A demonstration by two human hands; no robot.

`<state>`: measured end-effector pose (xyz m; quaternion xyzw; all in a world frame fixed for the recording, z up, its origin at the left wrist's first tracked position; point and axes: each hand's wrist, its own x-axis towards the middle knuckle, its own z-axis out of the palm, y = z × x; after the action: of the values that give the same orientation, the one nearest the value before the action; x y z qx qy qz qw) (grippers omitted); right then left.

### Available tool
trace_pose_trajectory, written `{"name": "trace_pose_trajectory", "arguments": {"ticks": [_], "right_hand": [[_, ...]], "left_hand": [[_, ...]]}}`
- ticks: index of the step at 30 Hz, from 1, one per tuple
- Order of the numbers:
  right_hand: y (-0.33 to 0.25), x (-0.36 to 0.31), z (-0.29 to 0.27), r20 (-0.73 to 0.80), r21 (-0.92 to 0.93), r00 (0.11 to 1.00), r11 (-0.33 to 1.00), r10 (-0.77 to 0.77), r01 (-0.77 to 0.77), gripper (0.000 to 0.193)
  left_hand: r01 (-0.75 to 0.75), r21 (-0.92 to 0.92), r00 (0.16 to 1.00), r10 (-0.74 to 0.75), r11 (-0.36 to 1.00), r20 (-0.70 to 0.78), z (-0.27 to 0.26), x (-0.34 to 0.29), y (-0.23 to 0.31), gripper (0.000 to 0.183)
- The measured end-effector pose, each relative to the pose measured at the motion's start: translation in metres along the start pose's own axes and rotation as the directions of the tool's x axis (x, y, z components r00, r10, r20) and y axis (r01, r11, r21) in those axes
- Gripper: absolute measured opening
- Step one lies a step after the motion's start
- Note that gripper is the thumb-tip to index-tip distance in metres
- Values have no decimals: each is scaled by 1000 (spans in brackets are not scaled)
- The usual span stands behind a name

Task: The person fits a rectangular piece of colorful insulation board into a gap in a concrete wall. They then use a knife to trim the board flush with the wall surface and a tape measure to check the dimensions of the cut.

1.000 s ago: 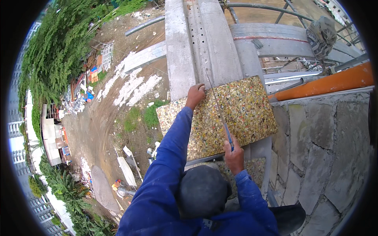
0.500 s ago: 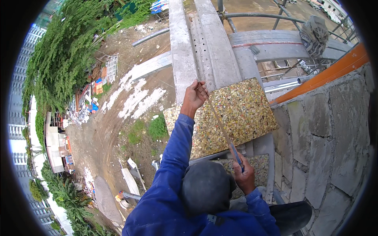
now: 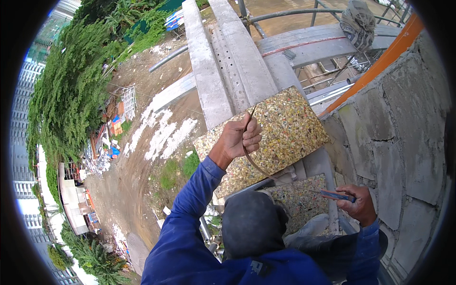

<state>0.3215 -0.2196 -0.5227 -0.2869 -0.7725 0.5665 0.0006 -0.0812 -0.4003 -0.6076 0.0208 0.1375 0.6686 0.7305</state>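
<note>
My left hand (image 3: pixel 241 136) is closed around a thin, narrow brown strip (image 3: pixel 257 166). One end sticks up above the fist, and the rest bows down over a speckled multicoloured foam slab (image 3: pixel 285 128). To the right and lower, away from the slab, my right hand (image 3: pixel 358 205) grips a slim blue-handled tool (image 3: pixel 338 195) with a thin pointed tip aimed left. Its exact kind is not clear. Beneath lies a second speckled piece (image 3: pixel 308 194), partly hidden by the larger slab and by my body.
Concrete beams (image 3: pixel 237 61) run away beyond the slab. A grey block wall (image 3: pixel 403 142) with an orange pipe (image 3: pixel 375 66) along its top borders the right. A sack (image 3: pixel 358 23) sits by scaffold tubes at the far right. At left, open ground (image 3: pixel 142 185) lies far below.
My right hand has moved right with the blue tool, away from the strip's lower end. My left hand has tightened into a fist, and the strip has gone from straight to bowed.
</note>
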Motion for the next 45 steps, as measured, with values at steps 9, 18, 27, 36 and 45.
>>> {"name": "trace_pose_trajectory", "arguments": {"ticks": [9,18,27,36,45], "right_hand": [[-24,14,6,-94,42,991,995,91,-87,44],[-20,36,111,-247,47,966,997,78,-68,31],[-6,50,144,-256,54,954,988,155,-146,31],[5,55,149,-203,185,961,971,186,-149,31],[36,49,122,-61,563,921,775,386,-287,29]], "left_hand": [[-360,96,871,371,928,-323,-51,10,31,40],[-273,209,642,339,939,-687,-120,21,33,54],[-267,115,696,274,957,-664,-147,3,-7,51],[-410,31,742,353,912,-570,-154,18,-22,43],[-227,220,839,305,949,-450,-130,40,-13,40]]}}
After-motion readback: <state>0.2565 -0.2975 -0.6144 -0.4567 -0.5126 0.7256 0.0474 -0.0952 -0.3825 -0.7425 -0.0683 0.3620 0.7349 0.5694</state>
